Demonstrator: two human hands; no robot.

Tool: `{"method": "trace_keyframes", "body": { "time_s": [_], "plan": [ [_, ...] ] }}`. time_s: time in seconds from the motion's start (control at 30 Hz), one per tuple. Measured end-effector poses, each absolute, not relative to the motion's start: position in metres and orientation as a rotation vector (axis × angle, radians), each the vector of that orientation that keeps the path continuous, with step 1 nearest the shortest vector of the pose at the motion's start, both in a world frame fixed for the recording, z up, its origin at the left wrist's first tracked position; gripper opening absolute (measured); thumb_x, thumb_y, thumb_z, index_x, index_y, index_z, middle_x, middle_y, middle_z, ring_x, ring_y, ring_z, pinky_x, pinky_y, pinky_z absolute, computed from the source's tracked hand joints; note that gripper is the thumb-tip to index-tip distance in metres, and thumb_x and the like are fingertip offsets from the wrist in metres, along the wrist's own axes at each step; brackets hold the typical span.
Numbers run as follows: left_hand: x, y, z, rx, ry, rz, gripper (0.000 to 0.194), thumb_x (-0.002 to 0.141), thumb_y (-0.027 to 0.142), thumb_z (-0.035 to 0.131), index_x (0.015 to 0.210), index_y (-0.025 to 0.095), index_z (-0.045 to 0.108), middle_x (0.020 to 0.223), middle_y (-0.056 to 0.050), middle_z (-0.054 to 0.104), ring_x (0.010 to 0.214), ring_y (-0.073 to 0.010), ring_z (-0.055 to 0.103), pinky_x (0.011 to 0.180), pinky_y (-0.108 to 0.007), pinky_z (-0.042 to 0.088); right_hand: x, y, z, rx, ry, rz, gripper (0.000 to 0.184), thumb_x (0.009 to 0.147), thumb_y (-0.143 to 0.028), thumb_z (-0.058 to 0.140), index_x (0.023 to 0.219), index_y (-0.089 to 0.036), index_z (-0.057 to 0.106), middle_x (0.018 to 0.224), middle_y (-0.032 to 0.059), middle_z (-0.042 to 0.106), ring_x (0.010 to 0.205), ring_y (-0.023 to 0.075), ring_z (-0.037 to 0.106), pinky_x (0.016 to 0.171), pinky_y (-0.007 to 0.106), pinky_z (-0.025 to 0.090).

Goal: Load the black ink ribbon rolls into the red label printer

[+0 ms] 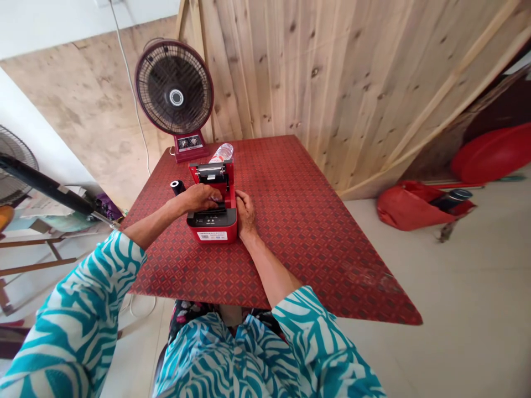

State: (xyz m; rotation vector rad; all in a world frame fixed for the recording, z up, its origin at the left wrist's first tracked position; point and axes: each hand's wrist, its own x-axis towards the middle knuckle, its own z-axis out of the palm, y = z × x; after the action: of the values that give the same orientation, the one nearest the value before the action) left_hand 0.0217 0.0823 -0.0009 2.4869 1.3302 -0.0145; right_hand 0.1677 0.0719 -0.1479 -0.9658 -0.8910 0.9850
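A red and black label printer (215, 220) stands on the table with its lid (212, 170) raised at the back. My left hand (202, 197) reaches in over its left wall, fingers bent down inside the body. Whatever those fingertips hold is hidden. Against the printer's right side, my right hand (245, 214) grips the casing with its fingers curled. A black roll with a white core (177, 187) stands just left of the printer, near my left wrist. Behind the raised lid lies a clear plastic bottle (223, 152), partly covered.
A dark red desk fan (191, 148) stands at the table's back left corner, before a wooden wall (282, 66). The table (307, 221) has a patterned red cover. A red bag (404, 207) lies on the floor at right. Another fan (16, 166) is at far left.
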Motion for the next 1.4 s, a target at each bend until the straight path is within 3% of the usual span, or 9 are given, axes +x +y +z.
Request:
{"method": "trace_keyframes", "body": {
  "time_s": [0.2,0.47,0.87,1.4],
  "plan": [
    [-0.006,0.046,-0.005,2.314,1.265,0.522,0.039,0.089,0.045,0.056,0.113,0.018,0.072,0.113,-0.008,0.075,0.1,-0.0217,0.07,0.093,-0.032,0.052,0.167,0.071,-0.145,-0.96,-0.875,0.997,0.03,0.081,-0.042,0.054,0.101,-0.026,0.07,0.111,0.003,0.071,0.111,0.0213,0.061,0.106,0.044,0.046],
    [-0.014,0.008,-0.021,2.304,1.162,0.648,0.057,0.078,0.053,0.073,0.123,0.018,0.067,0.119,-0.012,0.073,0.105,-0.0257,0.069,0.094,-0.036,0.053,0.171,0.068,-0.143,-0.978,-0.881,1.02,0.033,0.08,-0.043,0.054,0.103,-0.025,0.068,0.111,0.0039,0.072,0.109,0.0218,0.062,0.104,0.045,0.045],
    [-0.016,0.006,-0.036,2.298,1.064,0.924,0.025,0.092,0.04,0.061,0.099,0.018,0.072,0.111,-0.011,0.075,0.102,-0.0207,0.071,0.092,-0.033,0.055,0.171,0.068,-0.145,-0.981,-0.862,1.026,0.035,0.079,-0.044,0.055,0.104,-0.023,0.067,0.109,0.0046,0.073,0.106,0.0209,0.064,0.1,0.043,0.048],
    [-0.007,0.002,-0.037,2.557,1.045,1.222,0.018,0.097,0.029,0.057,0.086,0.017,0.067,0.09,-0.006,0.075,0.086,-0.0153,0.071,0.08,-0.027,0.055,0.171,0.068,-0.146,-1.01,-0.874,1.038,0.038,0.079,-0.044,0.055,0.107,-0.023,0.066,0.109,0.005,0.074,0.102,0.0202,0.065,0.095,0.041,0.051]
  ]
}}
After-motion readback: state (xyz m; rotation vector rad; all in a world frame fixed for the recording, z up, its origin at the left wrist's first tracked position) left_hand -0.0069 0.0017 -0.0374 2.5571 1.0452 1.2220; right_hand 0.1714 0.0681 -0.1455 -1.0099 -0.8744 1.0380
